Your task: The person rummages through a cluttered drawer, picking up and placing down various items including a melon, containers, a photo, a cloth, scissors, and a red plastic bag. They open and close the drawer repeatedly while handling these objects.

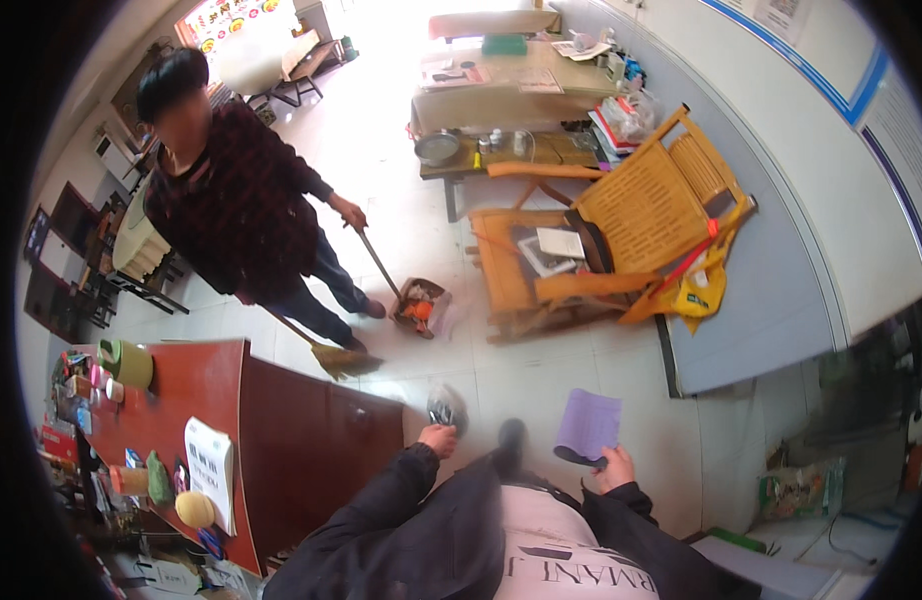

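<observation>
My left hand (438, 441) grips a small clear plastic bag (446, 405) with something dark inside; blur hides what it is. Held by its lower corner in my right hand (615, 470) is a purple sheet (590, 420), bent over and dark along its lower edge. Both hands are out in front of my body, above the pale tiled floor (498, 375). To the left of my left hand stands a reddish-brown wooden counter (318, 427).
A person (228, 187) ahead on the left holds a broom (345, 361) and a long-handled dustpan (420, 307) containing litter. A bamboo reclining chair (633, 210) bears papers and a yellow bag (702, 289). On the counter are a green container (129, 364) and a printed booklet (210, 469).
</observation>
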The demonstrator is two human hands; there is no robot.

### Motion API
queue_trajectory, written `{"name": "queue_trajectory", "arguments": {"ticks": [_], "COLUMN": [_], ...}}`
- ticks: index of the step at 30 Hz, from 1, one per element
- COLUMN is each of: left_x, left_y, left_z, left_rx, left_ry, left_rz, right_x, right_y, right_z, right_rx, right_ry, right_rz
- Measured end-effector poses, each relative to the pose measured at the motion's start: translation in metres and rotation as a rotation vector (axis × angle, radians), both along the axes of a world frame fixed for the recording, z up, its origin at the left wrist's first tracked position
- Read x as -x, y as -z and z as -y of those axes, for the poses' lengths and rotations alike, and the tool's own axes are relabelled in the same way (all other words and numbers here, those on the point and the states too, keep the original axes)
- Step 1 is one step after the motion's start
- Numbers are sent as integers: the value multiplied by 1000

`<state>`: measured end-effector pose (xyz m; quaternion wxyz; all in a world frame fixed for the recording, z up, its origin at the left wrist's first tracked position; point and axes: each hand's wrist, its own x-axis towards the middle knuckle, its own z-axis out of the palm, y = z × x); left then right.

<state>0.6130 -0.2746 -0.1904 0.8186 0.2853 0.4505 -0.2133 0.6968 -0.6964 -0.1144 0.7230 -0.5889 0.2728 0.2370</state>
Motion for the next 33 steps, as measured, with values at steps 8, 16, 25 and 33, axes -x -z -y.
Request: {"name": "queue_trajectory", "arguments": {"ticks": [8,16,25,33], "left_x": [-184,-158,-164,-272], "left_y": [-34,-27,-82,-115], "left_z": [-30,-7,130,161], "left_rx": [-562,-608,-936,-751], "left_ry": [58,-376,214,-158], "left_rz": [63,-238,-656,-562], "right_x": [-258,-563,-940,-1003], "right_y": [-25,43,64,79], "right_z": [5,-33,-138,-203], "right_rx": [5,-5,201,708], "right_ry": [61,-5,-246,-448], "right_rz": [148,244,706,805]}}
